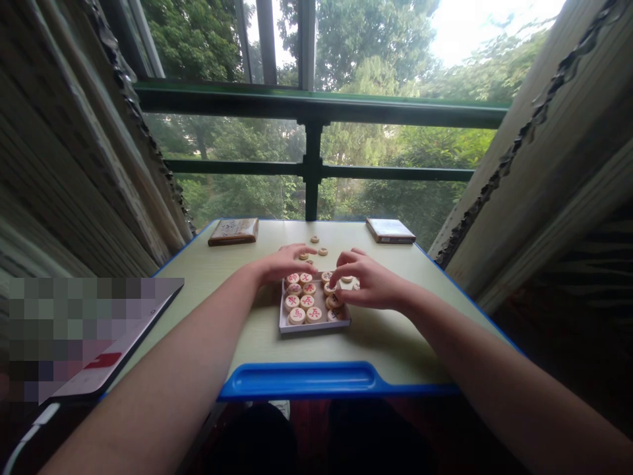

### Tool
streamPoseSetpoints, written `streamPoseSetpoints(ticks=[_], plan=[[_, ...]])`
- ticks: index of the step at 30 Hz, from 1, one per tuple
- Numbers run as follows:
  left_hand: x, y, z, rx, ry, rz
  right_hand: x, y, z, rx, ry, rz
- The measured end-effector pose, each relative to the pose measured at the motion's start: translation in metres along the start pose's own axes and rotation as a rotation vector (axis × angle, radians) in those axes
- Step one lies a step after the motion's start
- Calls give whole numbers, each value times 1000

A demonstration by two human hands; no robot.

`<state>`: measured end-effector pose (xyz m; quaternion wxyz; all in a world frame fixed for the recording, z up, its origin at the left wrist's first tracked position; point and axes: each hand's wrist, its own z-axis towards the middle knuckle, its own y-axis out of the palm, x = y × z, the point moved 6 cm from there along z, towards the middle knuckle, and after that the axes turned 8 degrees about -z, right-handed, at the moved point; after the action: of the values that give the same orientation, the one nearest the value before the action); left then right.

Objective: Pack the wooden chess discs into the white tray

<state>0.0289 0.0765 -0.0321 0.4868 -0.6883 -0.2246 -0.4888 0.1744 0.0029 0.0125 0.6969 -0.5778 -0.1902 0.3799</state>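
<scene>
A shallow white box (315, 326) on the table holds several round wooden xiangqi pieces. Red-marked pieces (307, 301) stand in two columns on its left, and a column of dark-marked pieces (334, 316) runs along its right side. My left hand (281, 262) is over the box's far left corner, fingers apart and reaching toward loose pieces (303, 256) beyond it. My right hand (368, 280) is at the box's right wall, thumb and fingers bent around a xiangqi piece (329, 288) in the right column. More pieces (347, 279) lie partly hidden under this hand.
Two more pieces, one of them a far piece (314, 239), lie beyond the box. A brown box (233, 231) and a pale box (390, 231) sit at the table's far corners. A blue tray groove (304, 378) edges the near side; a partly blurred device (123, 343) is at left.
</scene>
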Motion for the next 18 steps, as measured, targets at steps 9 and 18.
streamPoseSetpoints(ticks=[9,18], plan=[[11,6,4,117,33,139,25,6,4,52,127,-28],[3,3,7,125,25,-155,31,2,3,57,145,-4]])
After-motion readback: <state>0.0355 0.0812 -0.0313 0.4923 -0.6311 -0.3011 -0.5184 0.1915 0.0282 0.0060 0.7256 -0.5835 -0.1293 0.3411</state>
